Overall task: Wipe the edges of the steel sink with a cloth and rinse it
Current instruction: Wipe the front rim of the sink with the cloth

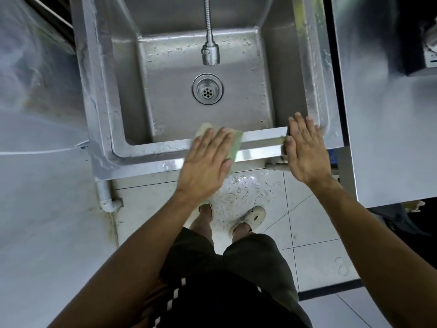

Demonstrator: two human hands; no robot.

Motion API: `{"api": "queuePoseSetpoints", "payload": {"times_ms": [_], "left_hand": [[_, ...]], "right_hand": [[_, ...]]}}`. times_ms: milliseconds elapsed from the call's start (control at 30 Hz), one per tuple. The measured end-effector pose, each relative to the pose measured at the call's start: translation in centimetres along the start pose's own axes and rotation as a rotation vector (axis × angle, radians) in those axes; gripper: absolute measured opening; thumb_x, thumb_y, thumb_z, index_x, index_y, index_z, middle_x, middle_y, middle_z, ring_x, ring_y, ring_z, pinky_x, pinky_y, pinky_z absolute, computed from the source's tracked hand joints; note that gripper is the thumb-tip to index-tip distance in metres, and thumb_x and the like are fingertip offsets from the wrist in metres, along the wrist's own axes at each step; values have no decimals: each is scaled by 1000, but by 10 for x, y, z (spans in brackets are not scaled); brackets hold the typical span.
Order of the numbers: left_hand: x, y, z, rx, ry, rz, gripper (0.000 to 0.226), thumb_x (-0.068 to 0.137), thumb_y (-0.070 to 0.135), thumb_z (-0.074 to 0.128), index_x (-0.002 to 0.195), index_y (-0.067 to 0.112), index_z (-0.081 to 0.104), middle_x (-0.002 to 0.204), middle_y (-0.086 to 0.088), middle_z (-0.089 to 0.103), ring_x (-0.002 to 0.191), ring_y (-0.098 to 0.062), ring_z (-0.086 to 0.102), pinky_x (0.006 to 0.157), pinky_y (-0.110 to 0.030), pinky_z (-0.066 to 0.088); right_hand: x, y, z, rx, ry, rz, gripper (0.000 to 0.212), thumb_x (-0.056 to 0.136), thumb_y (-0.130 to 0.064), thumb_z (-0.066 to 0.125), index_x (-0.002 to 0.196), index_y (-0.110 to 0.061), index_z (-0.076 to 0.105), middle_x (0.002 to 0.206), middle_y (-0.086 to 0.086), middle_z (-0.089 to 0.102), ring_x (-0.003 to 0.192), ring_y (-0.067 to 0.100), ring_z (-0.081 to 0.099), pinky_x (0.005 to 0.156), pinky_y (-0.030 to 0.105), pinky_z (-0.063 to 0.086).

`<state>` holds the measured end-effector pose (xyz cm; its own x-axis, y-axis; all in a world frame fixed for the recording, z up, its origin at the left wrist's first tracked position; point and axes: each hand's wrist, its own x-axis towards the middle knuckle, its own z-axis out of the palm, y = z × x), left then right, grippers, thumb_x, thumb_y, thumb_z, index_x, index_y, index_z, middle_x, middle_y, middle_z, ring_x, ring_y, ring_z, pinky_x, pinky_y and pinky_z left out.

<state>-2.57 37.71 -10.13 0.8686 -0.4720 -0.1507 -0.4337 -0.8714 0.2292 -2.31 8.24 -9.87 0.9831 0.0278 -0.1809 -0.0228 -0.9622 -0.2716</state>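
Below the head cam, a wet steel sink (151,151) is seen w/ white floor tiles (307,223) under it. Faucet (210,53) hangs over drain (207,89). A pale green cloth (236,144) is pressed flat on the front rim by left hand (205,162), fingers straight. Right hand (305,147) is laid flat, open, near the rim's right corner. Droplets are scattered on the basin.

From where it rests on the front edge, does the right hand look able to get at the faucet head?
Probably yes. The right hand lies flat on the sink's front edge, holding nothing, and the basin between it and the faucet head looks open. The left hand presses the cloth off to the side.
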Motion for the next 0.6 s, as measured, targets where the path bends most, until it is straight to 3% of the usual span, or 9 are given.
{"api": "queuePoseSetpoints", "payload": {"times_ms": [133, 233, 367, 500, 600], "left_hand": [[-24, -44, -6, 45, 7, -39, 63, 109, 47, 11, 163, 15, 23, 169, -6, 25, 158, -29, 19, 129, -48, 15], [-6, -9, -5, 1, 81, -147, 61, 109, 43, 16, 162, 16, 25, 168, -5, 27, 157, -31, 21, 128, -50, 18], [19, 29, -2, -52, 52, -96, 61, 110, 43, 12, 162, 16, 28, 167, -5, 30, 157, -30, 23, 126, -50, 23], [-11, -18, -7, 3, -24, 38, 64, 110, 46, 6, 164, 15, 19, 170, -7, 20, 159, -29, 15, 128, -49, 18], [-44, -72, -14, 39, -36, -11, 65, 109, 48, 6, 163, 14, 20, 169, -8, 23, 158, -29, 17, 128, -51, 18]], "right_hand": [[1, -24, 2, -25, -18, 54, 63, 109, -38, 13, 163, -7, 17, 172, 11, 10, 160, 28, -1, 130, 44, -3], [-1, -59, 13, -30, -29, -41, 63, 109, -39, 11, 163, -8, 16, 171, 10, 9, 160, 26, 0, 130, 43, -5], [0, -91, 32, -33, 11, -125, 59, 110, -35, 17, 161, -6, 25, 169, 13, 21, 159, 29, 13, 130, 43, 5], [1, -87, 31, -53, 4, -156, 59, 110, -36, 19, 162, -8, 26, 169, 10, 22, 159, 28, 15, 130, 42, 7], [4, -94, 30, -85, -16, -152, 60, 110, -36, 17, 162, -7, 22, 170, 13, 18, 159, 30, 11, 130, 43, 3]]}}
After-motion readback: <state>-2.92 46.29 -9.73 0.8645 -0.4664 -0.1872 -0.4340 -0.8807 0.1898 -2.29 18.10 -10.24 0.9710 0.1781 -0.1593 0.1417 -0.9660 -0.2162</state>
